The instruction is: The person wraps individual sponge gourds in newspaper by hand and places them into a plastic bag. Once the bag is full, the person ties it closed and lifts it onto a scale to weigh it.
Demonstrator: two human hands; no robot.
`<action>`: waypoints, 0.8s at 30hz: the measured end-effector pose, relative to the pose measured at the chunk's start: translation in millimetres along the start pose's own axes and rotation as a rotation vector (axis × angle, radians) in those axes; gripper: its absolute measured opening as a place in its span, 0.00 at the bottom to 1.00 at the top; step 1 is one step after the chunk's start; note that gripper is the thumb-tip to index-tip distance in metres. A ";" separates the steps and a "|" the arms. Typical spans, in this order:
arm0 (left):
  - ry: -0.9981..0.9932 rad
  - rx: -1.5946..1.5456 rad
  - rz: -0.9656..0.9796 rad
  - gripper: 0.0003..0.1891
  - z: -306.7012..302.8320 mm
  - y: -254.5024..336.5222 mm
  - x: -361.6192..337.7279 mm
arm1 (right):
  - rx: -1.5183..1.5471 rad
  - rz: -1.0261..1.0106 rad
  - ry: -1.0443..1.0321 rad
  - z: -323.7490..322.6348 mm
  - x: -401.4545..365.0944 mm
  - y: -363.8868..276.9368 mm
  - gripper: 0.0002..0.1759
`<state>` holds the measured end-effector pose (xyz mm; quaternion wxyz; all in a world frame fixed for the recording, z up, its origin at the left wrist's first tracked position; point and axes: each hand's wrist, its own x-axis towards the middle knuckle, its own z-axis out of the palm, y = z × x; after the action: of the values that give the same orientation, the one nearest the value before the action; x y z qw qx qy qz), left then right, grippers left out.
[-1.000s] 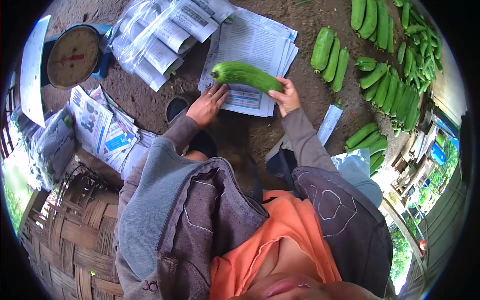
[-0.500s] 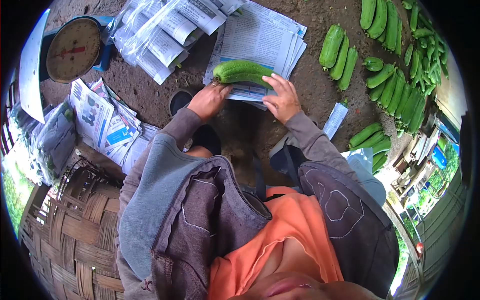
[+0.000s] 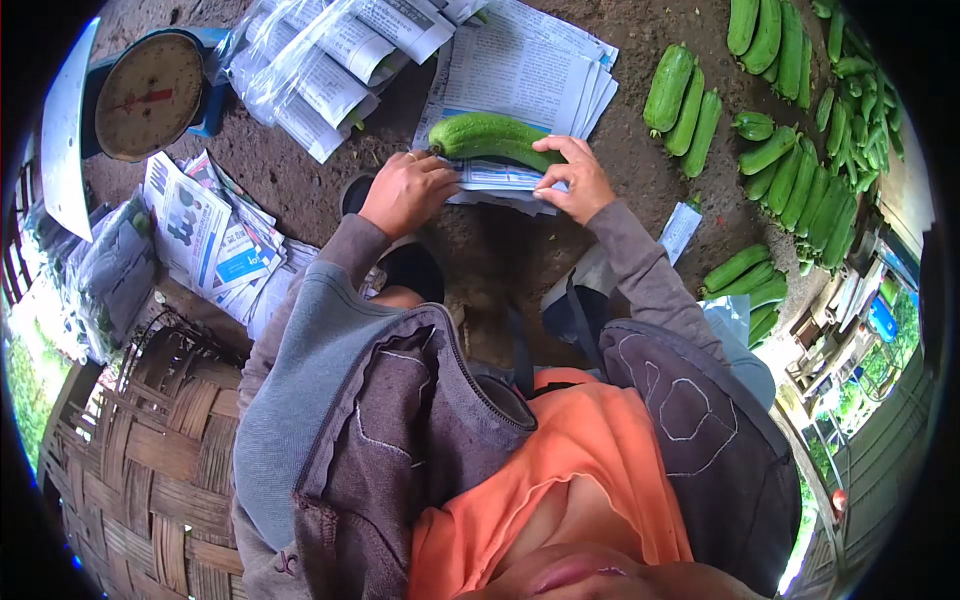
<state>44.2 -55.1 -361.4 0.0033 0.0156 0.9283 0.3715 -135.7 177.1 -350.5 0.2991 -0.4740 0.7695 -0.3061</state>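
Note:
A long, slightly curved green gourd [image 3: 485, 137] lies crosswise on the near part of a stack of newspaper sheets [image 3: 520, 70]. My left hand [image 3: 410, 192] is closed at the gourd's left end, its fingertips on the near left edge of the top sheet. At the other end, my right hand [image 3: 582, 182] curls round, with the thumb at the paper's near edge and the index fingertip against the gourd. Between the hands, the near paper edge stands slightly raised beside the gourd.
Paper-wrapped bundles in clear plastic [image 3: 325, 75] lie at upper left, beside a dial scale [image 3: 150, 97]. Loose newspapers [image 3: 205, 235] are at left, above a woven bamboo basket [image 3: 150, 440]. Rows of green gourds [image 3: 790, 190] cover the ground at right, near one wrapped piece [image 3: 680, 230].
My left fingers have curled in at the paper's near edge. My right hand has gone from loosely spread to bent, thumb at the sheet's edge. The gourd stays on the paper.

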 end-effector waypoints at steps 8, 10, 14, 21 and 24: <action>0.125 0.023 -0.009 0.05 -19.0 6.5 22.9 | 0.173 0.128 -0.009 -11.3 11.2 13.7 0.06; 0.233 0.018 0.051 0.07 -12.5 -1.3 38.4 | 0.061 0.072 0.253 -9.8 17.6 7.7 0.06; 0.306 -0.062 -0.020 0.06 -7.7 -17.1 68.4 | -0.143 -0.235 0.357 -2.6 29.6 -35.6 0.05; 0.277 -0.127 -0.245 0.06 -8.9 -15.0 80.0 | -0.330 -0.172 0.373 45.4 59.1 -2.2 0.22; 0.464 -0.152 -0.222 0.10 -7.6 -10.9 63.9 | -0.254 -0.170 0.345 44.2 60.6 4.3 0.33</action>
<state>-20.2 -66.2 -363.0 -0.1677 -0.1723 0.8696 0.4312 -127.4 115.1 -392.0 0.0741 -0.5114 0.7991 -0.3074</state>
